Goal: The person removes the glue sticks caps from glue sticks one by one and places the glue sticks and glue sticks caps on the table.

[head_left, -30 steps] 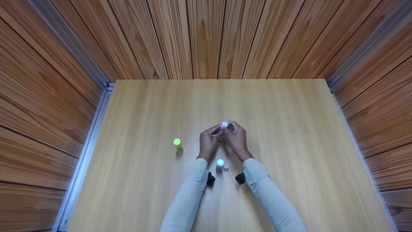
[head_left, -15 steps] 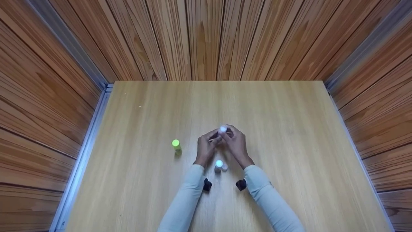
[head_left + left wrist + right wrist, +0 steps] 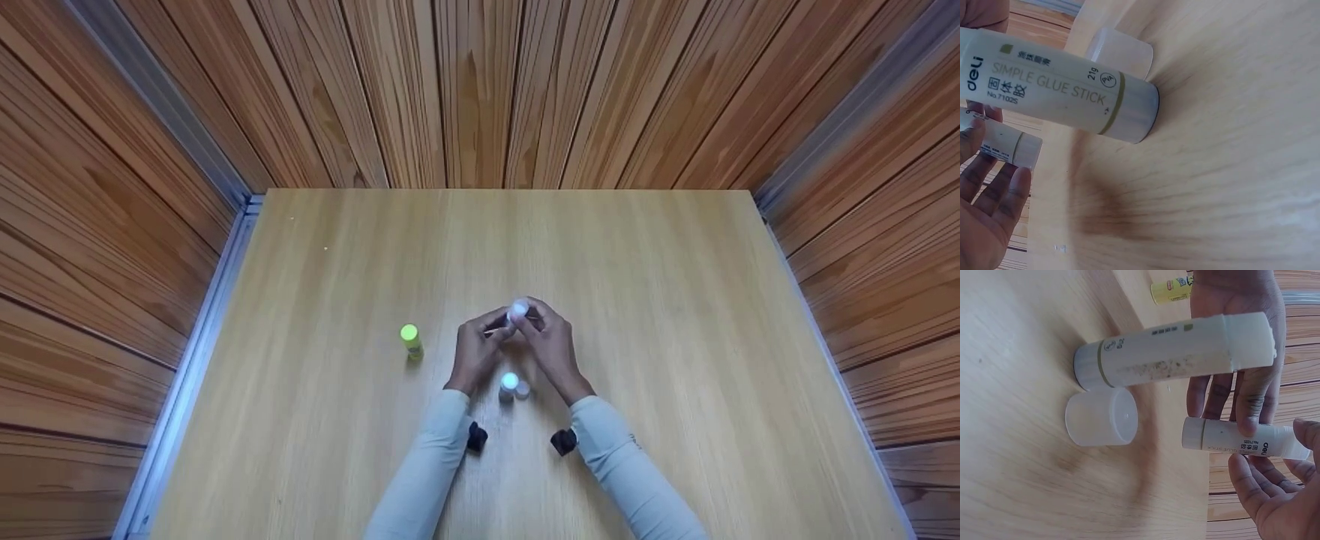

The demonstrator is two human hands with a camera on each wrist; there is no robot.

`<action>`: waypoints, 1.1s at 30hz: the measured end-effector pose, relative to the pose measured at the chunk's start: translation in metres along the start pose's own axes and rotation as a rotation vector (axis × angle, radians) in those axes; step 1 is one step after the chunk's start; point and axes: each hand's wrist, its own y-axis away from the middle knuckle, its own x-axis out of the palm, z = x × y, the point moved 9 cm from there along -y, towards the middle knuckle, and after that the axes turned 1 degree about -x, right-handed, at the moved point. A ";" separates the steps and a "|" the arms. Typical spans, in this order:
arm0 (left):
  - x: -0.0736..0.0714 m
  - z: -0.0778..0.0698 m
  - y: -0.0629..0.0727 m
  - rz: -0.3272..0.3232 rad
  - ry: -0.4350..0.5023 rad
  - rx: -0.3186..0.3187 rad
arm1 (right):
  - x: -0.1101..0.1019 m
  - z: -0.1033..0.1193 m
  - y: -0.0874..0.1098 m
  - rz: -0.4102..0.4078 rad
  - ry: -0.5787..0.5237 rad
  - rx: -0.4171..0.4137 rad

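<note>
Both hands hold a white glue stick (image 3: 517,309) above the table, its base pointing down. My left hand (image 3: 474,351) grips its body, thumb on the label, as the right wrist view shows. My right hand (image 3: 551,345) pinches it nearer the translucent upper end (image 3: 1293,449); whether that end is capped is hard to tell. A second white glue stick (image 3: 1055,84) stands upright on the table between the forearms, uncapped, with some glue exposed at its top (image 3: 1264,340). Close beside it sits a translucent cap (image 3: 1100,417).
A yellow-green glue stick (image 3: 411,341) stands on the wooden table (image 3: 675,300) to the left of the hands. Wood-panelled walls (image 3: 480,90) rise behind and at both sides. Black wrist cameras (image 3: 563,442) sit on the inner sleeves.
Both hands have drawn slightly back toward the body with the glue stick between them. My left wrist has shifted a little outward. The standing glue sticks and the cap stay in place.
</note>
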 end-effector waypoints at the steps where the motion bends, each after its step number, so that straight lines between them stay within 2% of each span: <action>1: 0.000 0.000 0.001 0.002 0.001 -0.003 | 0.000 0.000 0.001 0.001 0.003 -0.002; 15: -0.001 0.007 0.007 0.025 -0.003 -0.032 | 0.003 -0.004 0.009 0.008 -0.044 0.039; 23: -0.002 0.007 0.008 0.019 0.026 -0.011 | 0.000 0.029 0.021 0.037 -0.073 0.053; 33: 0.000 0.008 0.007 0.029 -0.001 -0.020 | -0.002 0.026 0.023 0.038 -0.135 0.101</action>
